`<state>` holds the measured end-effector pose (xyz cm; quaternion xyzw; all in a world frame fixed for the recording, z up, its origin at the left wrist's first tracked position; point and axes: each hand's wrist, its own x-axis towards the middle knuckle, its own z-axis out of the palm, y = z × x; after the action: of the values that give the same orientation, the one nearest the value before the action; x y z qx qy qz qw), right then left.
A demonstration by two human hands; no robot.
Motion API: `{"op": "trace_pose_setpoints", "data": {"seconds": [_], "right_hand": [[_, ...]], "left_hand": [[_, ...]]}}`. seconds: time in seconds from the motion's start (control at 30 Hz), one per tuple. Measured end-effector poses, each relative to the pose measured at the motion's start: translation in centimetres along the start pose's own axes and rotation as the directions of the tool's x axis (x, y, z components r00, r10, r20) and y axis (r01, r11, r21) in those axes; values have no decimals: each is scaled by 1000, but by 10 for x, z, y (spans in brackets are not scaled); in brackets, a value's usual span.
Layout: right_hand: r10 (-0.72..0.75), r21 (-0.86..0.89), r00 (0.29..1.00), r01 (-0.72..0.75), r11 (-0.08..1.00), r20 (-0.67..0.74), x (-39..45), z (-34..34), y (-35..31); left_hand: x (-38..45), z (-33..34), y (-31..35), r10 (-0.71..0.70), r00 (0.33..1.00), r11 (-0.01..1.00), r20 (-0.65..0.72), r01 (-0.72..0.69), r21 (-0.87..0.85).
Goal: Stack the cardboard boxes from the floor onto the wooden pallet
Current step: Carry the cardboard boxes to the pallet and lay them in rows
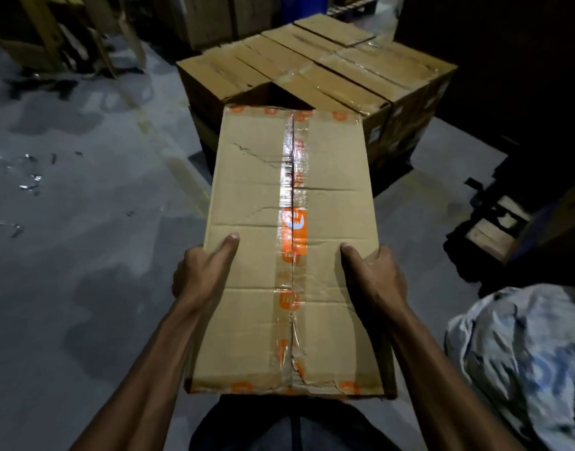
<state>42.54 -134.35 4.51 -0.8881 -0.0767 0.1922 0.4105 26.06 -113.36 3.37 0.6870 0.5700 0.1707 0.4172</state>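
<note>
Thumbs lie flat along the top of the cardboard box point(291, 252), one on each side, while the other fingers wrap down over its long edges and out of sight, so both hands are clamped round it. His left hand point(201, 275) grips the left edge and his right hand point(375, 275) grips the right edge at about the same point along the box. That box is held up off the grey concrete floor point(84, 255), level, its near end against his body and its far end pointing at the stacked boxes point(315, 70) ahead. A strip of clear tape with orange logos point(293, 236) runs down its centre seam, and the top is creased and slightly torn near the closer end. The stack ahead is a block of similar brown cartons, taped shut, sitting close together; a dark gap shows at its near edge, just beyond the held box. Whatever they rest on is too dark to make out. To his right, low down, a crumpled pale sack point(520, 359) lies on the floor, and shiny scraps point(29, 183) are scattered off to the left.
</note>
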Motion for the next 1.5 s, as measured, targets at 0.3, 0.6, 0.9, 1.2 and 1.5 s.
{"op": "trace_pose_setpoints", "data": {"seconds": [0.3,0.6,0.9,1.2,1.5], "right_hand": [[-83,-21,996,84,996,38,142,7,-68],[-89,-103,993,97,990,78,303,71,-146],[-86,-136,991,100,986,102,430,116,-221],[-94,-255,962,161,953,258,547,156,-257],[-124,-305,901,266,915,415,679,178,-266]], "left_hand": [[99,50,78,-75,991,996,-115,69,-55],[261,97,121,-168,981,986,-91,166,-34],[389,121,175,-264,960,964,-96,260,-48],[465,163,197,-395,916,915,-69,385,-124],[526,244,225,-553,829,825,-85,531,-193]]}}
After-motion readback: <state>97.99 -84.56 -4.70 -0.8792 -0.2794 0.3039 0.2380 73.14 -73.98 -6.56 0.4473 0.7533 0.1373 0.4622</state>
